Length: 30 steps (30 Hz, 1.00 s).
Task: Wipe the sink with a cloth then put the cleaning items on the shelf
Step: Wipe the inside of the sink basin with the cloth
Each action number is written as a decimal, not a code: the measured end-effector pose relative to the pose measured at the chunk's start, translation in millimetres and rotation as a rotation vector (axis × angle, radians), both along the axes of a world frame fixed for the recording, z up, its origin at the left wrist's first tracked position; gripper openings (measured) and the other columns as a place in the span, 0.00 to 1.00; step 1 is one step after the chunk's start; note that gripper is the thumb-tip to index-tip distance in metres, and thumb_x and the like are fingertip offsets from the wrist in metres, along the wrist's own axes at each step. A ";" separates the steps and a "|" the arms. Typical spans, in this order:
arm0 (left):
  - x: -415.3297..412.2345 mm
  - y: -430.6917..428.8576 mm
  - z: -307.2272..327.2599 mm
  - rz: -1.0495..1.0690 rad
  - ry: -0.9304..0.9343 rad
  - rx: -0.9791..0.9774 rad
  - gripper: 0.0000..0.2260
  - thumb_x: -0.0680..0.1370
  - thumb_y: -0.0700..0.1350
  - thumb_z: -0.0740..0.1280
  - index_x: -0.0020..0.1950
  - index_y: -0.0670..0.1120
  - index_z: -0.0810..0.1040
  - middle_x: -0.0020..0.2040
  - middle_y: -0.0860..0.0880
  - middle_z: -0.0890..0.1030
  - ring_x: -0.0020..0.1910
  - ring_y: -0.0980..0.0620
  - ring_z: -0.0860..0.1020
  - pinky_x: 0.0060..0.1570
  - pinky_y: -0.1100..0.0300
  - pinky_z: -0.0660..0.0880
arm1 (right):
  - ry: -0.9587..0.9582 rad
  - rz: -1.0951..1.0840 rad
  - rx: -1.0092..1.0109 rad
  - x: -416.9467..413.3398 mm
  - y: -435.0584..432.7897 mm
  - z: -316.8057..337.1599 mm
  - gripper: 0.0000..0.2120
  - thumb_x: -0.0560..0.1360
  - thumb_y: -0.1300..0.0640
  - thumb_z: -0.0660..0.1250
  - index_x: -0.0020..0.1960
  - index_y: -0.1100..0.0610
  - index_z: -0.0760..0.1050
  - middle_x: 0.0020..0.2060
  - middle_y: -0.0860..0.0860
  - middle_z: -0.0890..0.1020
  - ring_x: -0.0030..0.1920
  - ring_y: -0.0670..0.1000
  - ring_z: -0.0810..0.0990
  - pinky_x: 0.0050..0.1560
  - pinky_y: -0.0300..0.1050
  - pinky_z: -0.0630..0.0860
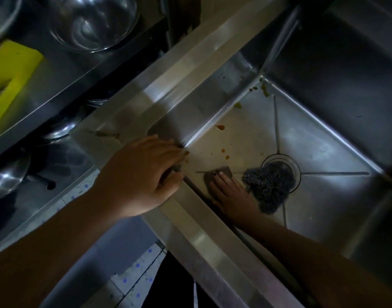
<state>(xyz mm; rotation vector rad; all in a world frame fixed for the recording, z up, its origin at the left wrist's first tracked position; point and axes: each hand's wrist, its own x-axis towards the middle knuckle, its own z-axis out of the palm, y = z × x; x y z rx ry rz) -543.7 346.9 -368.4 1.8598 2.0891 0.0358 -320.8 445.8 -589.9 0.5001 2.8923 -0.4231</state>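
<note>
**Fingers flat on the cloth, low in the sink**

Your right fingers (pixel 222 177) lie straight and pressed together on a small brown cloth (pixel 226 170). They pin it to the floor of the steel sink (pixel 323 134) and curl around nothing. Your right hand (pixel 231 197) sits close to the near wall, and the cloth pokes out past the fingertips.

Just to the right of that hand, touching or nearly touching it, a grey steel-wool scourer (pixel 268 185) lies half over the round drain (pixel 296 172).

Your left hand (pixel 141 174) is on the near corner of the sink rim (pixel 190 70). Its fingers bend over the inner edge and hold it.

Orange spots (pixel 220 127) dot the sink floor beyond the cloth, and green scraps (pixel 265 90) sit in the far corner.

To the left, a steel shelf (pixel 57 85) carries a yellow block (pixel 10 72); whether it is a sponge or a board cannot be told. A steel bowl (pixel 95 23) stands beside it.
</note>
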 end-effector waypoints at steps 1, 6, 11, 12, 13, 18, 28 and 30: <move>0.2 0.1 0.1 0.008 0.005 -0.001 0.20 0.75 0.54 0.53 0.58 0.47 0.78 0.56 0.50 0.81 0.60 0.51 0.76 0.66 0.58 0.58 | 0.005 0.001 0.002 -0.4 0.0 -1.0 0.26 0.70 0.51 0.73 0.64 0.59 0.74 0.65 0.59 0.75 0.66 0.62 0.72 0.60 0.61 0.73; 1.4 -0.3 -1.6 -0.020 0.042 0.002 0.21 0.75 0.53 0.53 0.59 0.46 0.80 0.59 0.49 0.80 0.63 0.49 0.74 0.67 0.58 0.58 | 0.016 -0.103 -0.039 -16.3 1.5 -4.2 0.29 0.77 0.49 0.61 0.74 0.58 0.60 0.72 0.59 0.64 0.73 0.60 0.61 0.70 0.59 0.61; 2.4 -0.4 -3.4 -0.037 0.074 0.056 0.20 0.75 0.52 0.55 0.57 0.45 0.80 0.58 0.47 0.80 0.62 0.48 0.75 0.66 0.53 0.62 | -0.047 -0.331 0.001 -55.8 20.8 -6.4 0.29 0.80 0.48 0.48 0.76 0.57 0.45 0.76 0.58 0.51 0.76 0.58 0.46 0.74 0.55 0.47; 2.3 -0.4 -2.9 -0.032 0.072 0.055 0.20 0.75 0.52 0.55 0.57 0.46 0.80 0.58 0.47 0.80 0.62 0.48 0.75 0.66 0.54 0.62 | -0.069 -0.367 0.020 -62.2 23.1 -8.2 0.28 0.80 0.48 0.47 0.76 0.57 0.43 0.76 0.58 0.49 0.76 0.58 0.44 0.75 0.55 0.46; 2.4 -0.4 -2.5 -0.032 0.069 0.057 0.20 0.75 0.52 0.55 0.56 0.46 0.81 0.58 0.47 0.80 0.62 0.48 0.75 0.66 0.55 0.61 | -0.081 -0.408 0.028 -66.8 24.3 -9.8 0.28 0.81 0.48 0.45 0.76 0.58 0.42 0.76 0.59 0.48 0.76 0.58 0.43 0.75 0.55 0.44; 0.8 -0.8 -2.1 -0.031 0.043 0.059 0.20 0.75 0.52 0.55 0.54 0.45 0.82 0.56 0.47 0.81 0.61 0.48 0.76 0.66 0.61 0.56 | -0.096 -0.452 0.054 -65.7 17.5 -9.6 0.28 0.81 0.49 0.48 0.76 0.61 0.44 0.75 0.62 0.50 0.76 0.60 0.46 0.75 0.58 0.48; 0.3 -1.8 -5.0 -0.018 0.047 0.064 0.20 0.75 0.53 0.54 0.52 0.46 0.82 0.54 0.48 0.82 0.59 0.49 0.77 0.66 0.60 0.58 | -0.099 -0.519 -0.023 -67.7 -17.6 -0.6 0.32 0.75 0.54 0.64 0.73 0.66 0.57 0.72 0.66 0.60 0.73 0.65 0.57 0.72 0.62 0.56; 0.1 -1.9 -6.0 -0.013 0.039 0.060 0.20 0.75 0.53 0.54 0.53 0.46 0.82 0.55 0.48 0.82 0.59 0.49 0.77 0.66 0.60 0.58 | -0.191 -0.519 -0.026 -78.1 -11.6 -2.1 0.34 0.77 0.52 0.59 0.75 0.67 0.48 0.74 0.67 0.52 0.75 0.65 0.48 0.74 0.62 0.49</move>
